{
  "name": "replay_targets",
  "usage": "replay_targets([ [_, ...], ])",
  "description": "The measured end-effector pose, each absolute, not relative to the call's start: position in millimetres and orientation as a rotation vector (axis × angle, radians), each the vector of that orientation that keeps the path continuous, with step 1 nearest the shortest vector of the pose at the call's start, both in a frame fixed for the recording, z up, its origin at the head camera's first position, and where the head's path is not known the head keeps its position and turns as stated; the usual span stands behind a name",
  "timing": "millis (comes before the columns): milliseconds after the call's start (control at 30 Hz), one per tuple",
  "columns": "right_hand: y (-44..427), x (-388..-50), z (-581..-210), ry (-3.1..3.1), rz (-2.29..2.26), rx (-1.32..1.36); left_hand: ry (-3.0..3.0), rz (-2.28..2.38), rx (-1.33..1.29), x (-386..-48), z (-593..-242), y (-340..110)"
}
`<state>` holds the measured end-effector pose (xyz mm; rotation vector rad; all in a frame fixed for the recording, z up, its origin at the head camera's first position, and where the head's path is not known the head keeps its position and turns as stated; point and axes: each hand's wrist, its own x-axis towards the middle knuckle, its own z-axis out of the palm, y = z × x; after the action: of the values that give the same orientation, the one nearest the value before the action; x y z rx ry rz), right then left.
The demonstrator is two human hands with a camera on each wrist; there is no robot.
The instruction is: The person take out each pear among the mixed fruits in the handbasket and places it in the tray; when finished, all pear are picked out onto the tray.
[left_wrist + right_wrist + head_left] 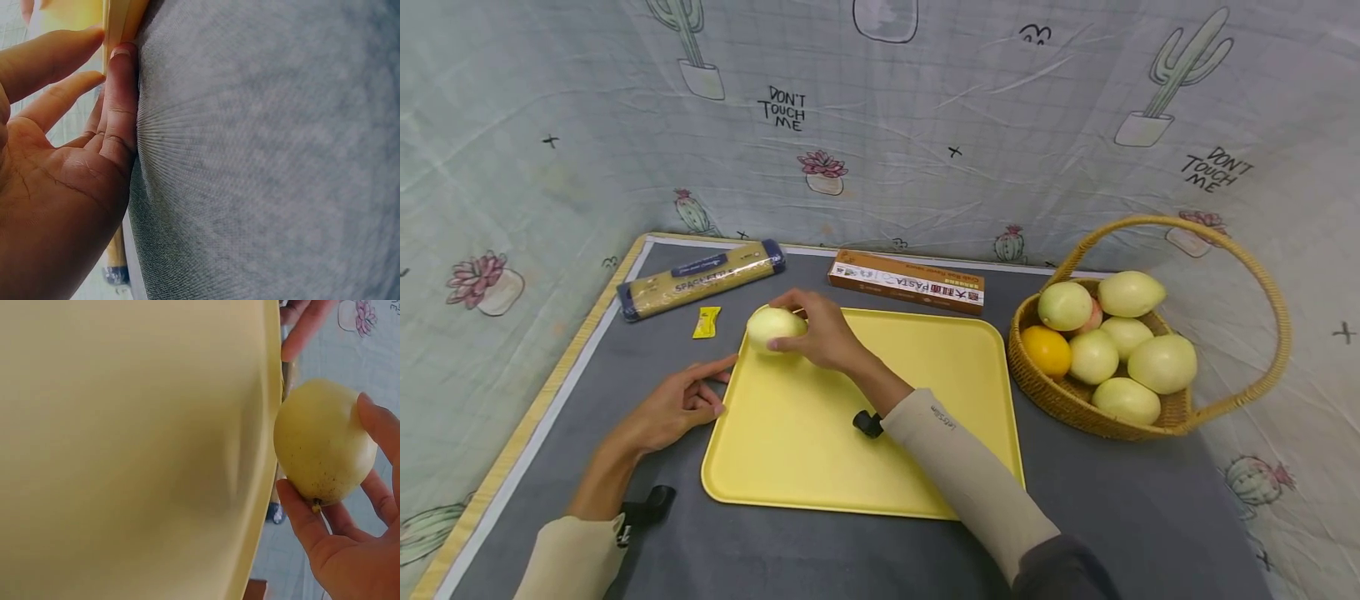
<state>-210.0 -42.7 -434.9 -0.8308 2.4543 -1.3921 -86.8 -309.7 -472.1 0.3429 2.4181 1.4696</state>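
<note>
My right hand (823, 332) holds a pale yellow-green pear (767, 327) over the far left corner of a yellow tray (820, 433). In the right wrist view the thumb and fingertips are around the pear (325, 440), its short stem toward the fingers. Whether the pear touches the tray, I cannot tell. My left hand (673, 404) is at the tray's left side, its fingertips touching the rim. The left wrist view shows this hand (69, 169) with fairly straight fingers against the tray edge (116, 25) and the little-finger side low along the grey cloth.
A wicker basket (1060, 404) with several pears, an orange (1046, 351) and a partly hidden reddish fruit stands right of the tray, its handle arching up. Behind the tray lie a spaghetti packet (703, 281) and a pasta box (906, 282). A small yellow sachet (707, 322) lies left.
</note>
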Motion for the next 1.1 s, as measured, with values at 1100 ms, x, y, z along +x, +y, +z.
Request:
replay_targets([
  [1100, -52.5, -206.6, -436.2, 2.453, -1.279, -0.771, 2.400, 1.526, 0.357, -84.2, -470.7, -307.7],
])
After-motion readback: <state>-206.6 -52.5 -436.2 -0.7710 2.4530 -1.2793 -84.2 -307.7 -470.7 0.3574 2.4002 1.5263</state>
